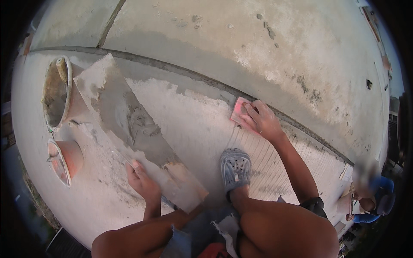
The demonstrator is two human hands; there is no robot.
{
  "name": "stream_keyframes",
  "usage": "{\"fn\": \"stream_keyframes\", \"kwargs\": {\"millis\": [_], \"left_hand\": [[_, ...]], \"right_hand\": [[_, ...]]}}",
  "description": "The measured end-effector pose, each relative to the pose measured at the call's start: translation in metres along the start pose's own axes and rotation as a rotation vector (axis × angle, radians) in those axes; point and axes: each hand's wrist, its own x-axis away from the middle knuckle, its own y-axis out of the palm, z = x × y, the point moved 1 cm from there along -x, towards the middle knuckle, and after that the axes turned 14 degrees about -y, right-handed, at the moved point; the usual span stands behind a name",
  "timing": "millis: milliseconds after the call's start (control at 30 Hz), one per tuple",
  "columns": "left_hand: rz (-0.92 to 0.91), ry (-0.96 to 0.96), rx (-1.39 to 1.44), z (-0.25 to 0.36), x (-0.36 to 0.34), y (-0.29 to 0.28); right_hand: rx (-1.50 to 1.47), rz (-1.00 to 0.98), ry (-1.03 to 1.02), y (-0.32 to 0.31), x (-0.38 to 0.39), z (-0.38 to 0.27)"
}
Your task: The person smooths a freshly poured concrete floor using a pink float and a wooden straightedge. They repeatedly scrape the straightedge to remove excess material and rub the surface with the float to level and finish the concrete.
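Observation:
My left hand [142,182] grips the edge of a long flat board [180,172], thumb on top. A smeared heap of wet grey mortar [140,122] lies on the board, which slants from upper left down to my legs. My right hand [263,119] is stretched forward, its fingers closed on a flat pink rectangular piece [237,111]; I cannot tell whether it is a sponge or a scraper. The pink piece touches the concrete beside a long dark groove [206,80]. Fresh grey mortar smears line both sides of that groove.
A mortar-stained bucket [79,101] at the left holds a tool with a wooden handle [61,69]. A smaller reddish bucket [72,160] stands nearer. My shoe [235,168] is planted between the board and my right arm. A person in blue [382,198] works at the far right.

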Motion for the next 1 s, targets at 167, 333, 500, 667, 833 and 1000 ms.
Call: {"fn": "stream_keyframes", "kwargs": {"millis": [167,333,500,667,833,1000], "left_hand": [[0.027,0.001,0.000,0.001,0.000,0.003],[-0.007,0.022,-0.013,0.006,0.003,0.010],[-0.015,0.039,-0.046,0.001,0.001,0.006],[-0.023,0.041,-0.002,0.008,0.005,0.016],[-0.044,0.079,-0.045,0.013,0.008,0.015],[-0.062,0.051,0.008,0.005,0.005,0.012]], "right_hand": [[-0.312,-0.157,0.025,-0.012,0.014,-0.004],[-0.167,-0.016,0.111,-0.022,0.008,0.005],[-0.247,-0.058,0.045,-0.006,0.015,-0.001],[-0.254,-0.010,0.046,-0.013,-0.006,-0.010],[-0.248,-0.072,0.140,-0.003,-0.017,-0.006],[-0.489,-0.224,0.129,-0.016,-0.022,-0.009]]}}
